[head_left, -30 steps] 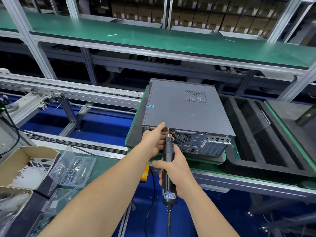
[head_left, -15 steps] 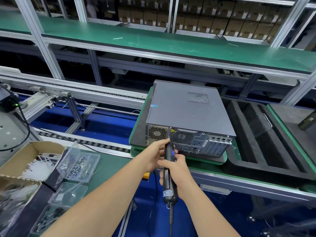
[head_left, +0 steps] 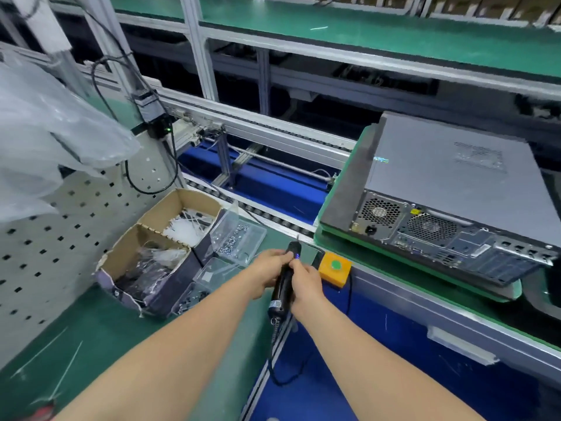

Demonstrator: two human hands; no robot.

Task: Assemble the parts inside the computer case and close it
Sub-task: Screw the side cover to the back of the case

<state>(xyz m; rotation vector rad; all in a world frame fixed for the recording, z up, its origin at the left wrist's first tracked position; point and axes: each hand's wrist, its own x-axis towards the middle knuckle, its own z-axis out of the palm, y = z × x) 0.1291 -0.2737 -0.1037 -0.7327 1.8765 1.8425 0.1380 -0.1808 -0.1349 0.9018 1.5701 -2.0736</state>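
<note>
A: Change?
B: Electric screwdriver [head_left: 283,281] withdrawn from the computer case [head_left: 449,189] rear, now near the screw tray [head_left: 239,238]. Left hand [head_left: 267,268] and right hand [head_left: 306,284] both grip it.
A: Meaning?
B: Case closed on its pallet at right; probably fetching another screw.

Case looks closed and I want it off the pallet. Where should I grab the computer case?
Probably the two side walls, coming from the near end where the rear panel faces you: the computer case lies flat and its lid is smooth, no handle. Put the screwdriver down first.
</note>
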